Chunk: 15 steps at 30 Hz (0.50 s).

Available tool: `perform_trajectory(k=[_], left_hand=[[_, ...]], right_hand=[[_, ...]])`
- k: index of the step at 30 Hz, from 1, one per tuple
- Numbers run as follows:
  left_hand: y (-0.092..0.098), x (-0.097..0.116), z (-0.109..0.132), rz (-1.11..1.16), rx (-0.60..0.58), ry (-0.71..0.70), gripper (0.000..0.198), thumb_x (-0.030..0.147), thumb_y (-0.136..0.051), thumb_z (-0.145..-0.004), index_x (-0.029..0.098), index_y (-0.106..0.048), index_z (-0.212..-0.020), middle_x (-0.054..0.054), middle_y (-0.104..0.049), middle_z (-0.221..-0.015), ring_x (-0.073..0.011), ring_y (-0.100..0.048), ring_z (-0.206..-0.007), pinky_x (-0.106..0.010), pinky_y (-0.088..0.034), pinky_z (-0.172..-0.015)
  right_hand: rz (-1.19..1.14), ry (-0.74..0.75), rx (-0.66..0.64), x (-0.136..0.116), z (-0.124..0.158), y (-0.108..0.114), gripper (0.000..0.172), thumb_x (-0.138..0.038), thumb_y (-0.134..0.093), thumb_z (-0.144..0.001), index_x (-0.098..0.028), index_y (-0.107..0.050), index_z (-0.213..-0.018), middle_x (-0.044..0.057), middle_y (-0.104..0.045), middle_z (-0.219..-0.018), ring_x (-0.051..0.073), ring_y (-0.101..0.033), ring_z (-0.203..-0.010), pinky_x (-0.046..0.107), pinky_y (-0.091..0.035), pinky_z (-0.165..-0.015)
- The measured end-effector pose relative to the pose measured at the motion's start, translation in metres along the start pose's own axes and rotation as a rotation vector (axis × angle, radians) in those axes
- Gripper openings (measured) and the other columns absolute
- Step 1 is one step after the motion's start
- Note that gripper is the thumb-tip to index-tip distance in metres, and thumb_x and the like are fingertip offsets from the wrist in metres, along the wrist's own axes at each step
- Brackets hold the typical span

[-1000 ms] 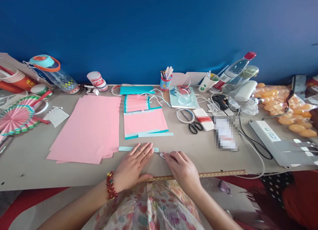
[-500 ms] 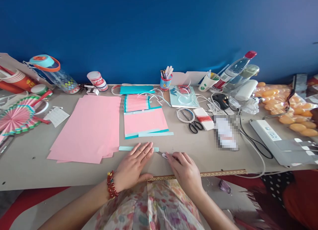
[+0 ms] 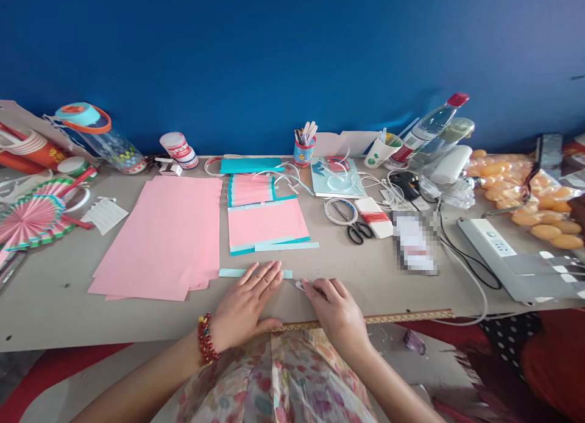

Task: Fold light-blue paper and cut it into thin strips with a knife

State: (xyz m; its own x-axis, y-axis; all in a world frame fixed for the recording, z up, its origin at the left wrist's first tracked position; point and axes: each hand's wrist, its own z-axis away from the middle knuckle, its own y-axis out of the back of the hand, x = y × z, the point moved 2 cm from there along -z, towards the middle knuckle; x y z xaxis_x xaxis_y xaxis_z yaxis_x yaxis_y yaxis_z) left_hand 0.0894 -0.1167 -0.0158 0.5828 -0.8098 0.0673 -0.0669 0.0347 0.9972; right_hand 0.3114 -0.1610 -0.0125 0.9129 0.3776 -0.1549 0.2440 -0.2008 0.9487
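Note:
My left hand lies flat with its fingers spread, pressing down a light blue paper strip near the table's front edge. My right hand is closed around a small tool whose pale tip points at the strip's right end. Just behind the strip lies a pink sheet edged in teal, with folded pink and teal pieces beyond it.
A stack of large pink sheets lies to the left, a paper fan at the far left. Scissors, tape ring, cables, a power strip, bottles, a pen cup and a bag of oranges crowd the right and back.
Almost nothing: my right hand and the tool's tip shifted slightly along the strip's right end. My left hand has stayed flat on the strip.

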Motion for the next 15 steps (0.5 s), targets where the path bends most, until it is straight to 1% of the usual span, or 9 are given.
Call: perform_trajectory(k=[6,15], left_hand=[[0.0002,0.0007,-0.0001,-0.006,0.011,0.005,0.088,0.071,-0.031,-0.093,0.011,-0.018,-0.156,-0.013,-0.019,-0.162,-0.0269,-0.017,-0.150,-0.047,-0.015,-0.122],[0.0015,0.0012,-0.0005,-0.023,0.005,0.000,0.089,0.072,-0.029,-0.093,0.010,-0.019,-0.156,-0.014,-0.018,-0.162,-0.0275,-0.016,-0.150,-0.047,-0.014,-0.122]], right_hand=[[0.004,0.029,-0.009,-0.0015,-0.0020,-0.0010,0.034,-0.012,-0.053,-0.094,-0.022,-0.064,-0.125,0.007,-0.065,-0.095,0.020,-0.053,-0.083,0.031,-0.046,-0.073],[0.012,0.040,-0.021,-0.0013,-0.0056,-0.0030,0.032,-0.012,-0.054,-0.093,-0.019,-0.064,-0.123,0.007,-0.065,-0.095,0.021,-0.051,-0.082,0.032,-0.046,-0.074]])
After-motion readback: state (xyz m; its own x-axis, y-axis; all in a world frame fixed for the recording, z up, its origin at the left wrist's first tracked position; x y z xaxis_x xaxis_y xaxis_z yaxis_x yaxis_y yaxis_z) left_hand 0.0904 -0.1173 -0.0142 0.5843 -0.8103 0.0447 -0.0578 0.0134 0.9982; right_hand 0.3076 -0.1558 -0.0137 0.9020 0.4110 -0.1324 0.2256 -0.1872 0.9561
